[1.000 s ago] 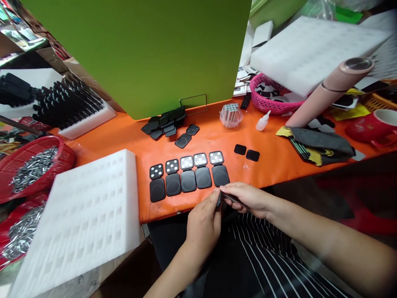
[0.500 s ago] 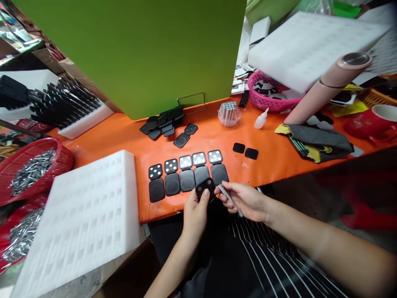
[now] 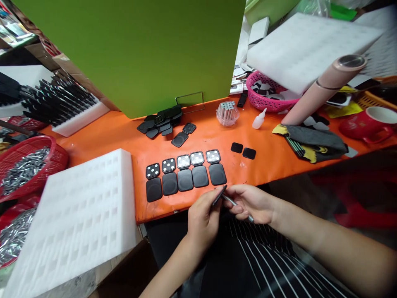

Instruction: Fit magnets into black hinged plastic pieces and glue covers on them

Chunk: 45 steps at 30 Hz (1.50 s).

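- Pinching a thin, flat black plate tilted nearly edge-on, the left hand's grip holds it by the orange tabletop's near edge.
- The right hand's grip is closed around a slim silver metal rod, upper end at the plate; contact is hard to judge.
- Meeting the plate squarely, with a steady left pinch, likely prevents slipping.

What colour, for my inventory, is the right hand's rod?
The rod is silvery grey, seen in the head view.
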Motion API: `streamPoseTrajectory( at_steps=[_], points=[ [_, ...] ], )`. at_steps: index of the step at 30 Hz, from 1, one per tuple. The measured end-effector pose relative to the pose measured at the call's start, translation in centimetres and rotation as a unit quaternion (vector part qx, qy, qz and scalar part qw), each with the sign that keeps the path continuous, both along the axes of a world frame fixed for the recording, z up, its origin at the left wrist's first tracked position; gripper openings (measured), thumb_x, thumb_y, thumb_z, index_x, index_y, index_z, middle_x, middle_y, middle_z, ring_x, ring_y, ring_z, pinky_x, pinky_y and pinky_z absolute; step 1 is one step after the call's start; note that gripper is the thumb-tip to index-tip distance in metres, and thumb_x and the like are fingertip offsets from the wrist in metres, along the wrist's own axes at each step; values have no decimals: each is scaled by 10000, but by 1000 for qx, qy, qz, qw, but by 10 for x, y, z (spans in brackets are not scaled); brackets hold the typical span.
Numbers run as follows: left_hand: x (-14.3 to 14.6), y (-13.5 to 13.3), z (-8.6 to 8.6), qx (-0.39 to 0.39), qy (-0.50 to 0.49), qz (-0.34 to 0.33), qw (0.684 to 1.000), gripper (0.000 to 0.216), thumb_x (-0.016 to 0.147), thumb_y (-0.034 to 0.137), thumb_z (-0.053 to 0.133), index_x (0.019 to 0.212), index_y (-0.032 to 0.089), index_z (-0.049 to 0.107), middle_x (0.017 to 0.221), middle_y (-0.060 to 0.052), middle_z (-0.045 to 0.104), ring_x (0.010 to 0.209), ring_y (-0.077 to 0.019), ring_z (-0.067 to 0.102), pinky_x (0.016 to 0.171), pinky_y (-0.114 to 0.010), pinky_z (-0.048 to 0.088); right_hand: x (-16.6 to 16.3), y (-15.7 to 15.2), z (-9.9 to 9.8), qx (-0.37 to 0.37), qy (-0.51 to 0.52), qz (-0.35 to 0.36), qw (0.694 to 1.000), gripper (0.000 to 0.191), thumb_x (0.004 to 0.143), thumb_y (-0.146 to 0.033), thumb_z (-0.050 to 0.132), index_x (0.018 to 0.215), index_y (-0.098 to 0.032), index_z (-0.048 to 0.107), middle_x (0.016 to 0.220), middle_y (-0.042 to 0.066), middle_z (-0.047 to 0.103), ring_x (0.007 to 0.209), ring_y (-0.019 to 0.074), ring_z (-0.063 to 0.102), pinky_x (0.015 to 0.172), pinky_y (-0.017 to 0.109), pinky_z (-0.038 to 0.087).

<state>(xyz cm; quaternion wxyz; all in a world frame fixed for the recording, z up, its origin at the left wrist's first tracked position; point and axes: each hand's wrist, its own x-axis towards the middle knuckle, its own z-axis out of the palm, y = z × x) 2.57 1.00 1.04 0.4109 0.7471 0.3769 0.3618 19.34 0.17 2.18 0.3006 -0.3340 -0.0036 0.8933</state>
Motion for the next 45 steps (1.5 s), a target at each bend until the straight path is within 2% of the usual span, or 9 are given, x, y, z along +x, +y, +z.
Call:
streamPoseTrajectory(
  at_steps=[10, 14, 16, 22, 25, 29, 32, 40, 45],
  points=[
    [21, 1, -1, 23, -38, -57, 997, 354, 841, 132, 450, 1163, 252, 539, 1102, -61, 612, 993, -184, 573, 849, -326, 467, 6, -7, 11, -64, -29, -98, 993, 223, 805, -310, 480, 650, -153, 449, 509, -62, 355, 354, 27, 265, 322, 126, 187],
    [46, 22, -10, -99, -69, 19, 992, 287, 850, 221, 457, 1126, 200, 530, 1063, -74, 612, 981, -185, 571, 848, -323, 462, 38, -2, 3, 78, -154, -171, 970, 225, 827, -374, 453, 723, -177, 484, 529, -66, 345, 365, 41, 255, 342, 147, 205],
    [64, 42, -19, -158, -109, 57, 980, 353, 835, 240, 479, 1184, 188, 459, 1131, -81, 567, 1038, -184, 538, 885, -328, 438, 63, 4, -6, 198, -340, -200, 897, 236, 812, -432, 484, 814, -201, 534, 536, -63, 383, 381, 58, 296, 367, 170, 242],
    [108, 97, -48, -255, -75, 87, 960, 520, 762, 168, 534, 1260, 207, 394, 1184, -81, 539, 1029, -178, 545, 878, -322, 433, 122, 37, -40, 374, -784, 85, 488, 336, 827, -437, 468, 1107, -298, 592, 826, 36, 647, 726, 204, 575, 632, 300, 387],
    [116, 106, -56, -258, -59, 92, 960, 524, 746, 151, 538, 1251, 214, 408, 1151, -78, 562, 984, -176, 568, 842, -318, 453, 129, 57, -50, 434, -793, 179, 388, 344, 856, -419, 421, 1162, -336, 554, 871, 50, 661, 751, 218, 585, 621, 292, 359],
    [116, 106, -60, -251, -42, 82, 964, 529, 747, 123, 514, 1257, 197, 396, 1174, -91, 547, 987, -169, 567, 811, -292, 467, 132, 73, -58, 528, -757, 211, 323, 311, 861, -404, 431, 1112, -331, 599, 794, 66, 662, 692, 199, 582, 569, 262, 306],
    [116, 104, -62, -250, -29, 76, 965, 527, 753, 98, 483, 1262, 192, 387, 1211, -90, 520, 1023, -160, 547, 822, -276, 460, 137, 78, -66, 560, -741, 198, 314, 319, 880, -411, 396, 1103, -328, 608, 774, 70, 662, 666, 193, 581, 550, 257, 286],
    [135, 112, -63, -221, 47, 61, 972, 565, 762, 81, 423, 1311, 150, 311, 1229, -127, 500, 1000, -167, 560, 818, -267, 458, 171, 88, -82, 429, -794, 145, 406, 387, 877, -442, 365, 1147, -269, 582, 979, 88, 649, 881, 251, 576, 698, 302, 363],
    [151, 119, -54, -126, 81, 63, 987, 582, 748, 71, 444, 1311, 171, 335, 1387, -114, 313, 1279, -230, 277, 1036, -376, 251, 196, 97, -76, 391, -782, 115, 472, 367, 832, -477, 443, 1089, -262, 593, 1072, 56, 619, 965, 255, 552, 793, 321, 379]
  ],
)
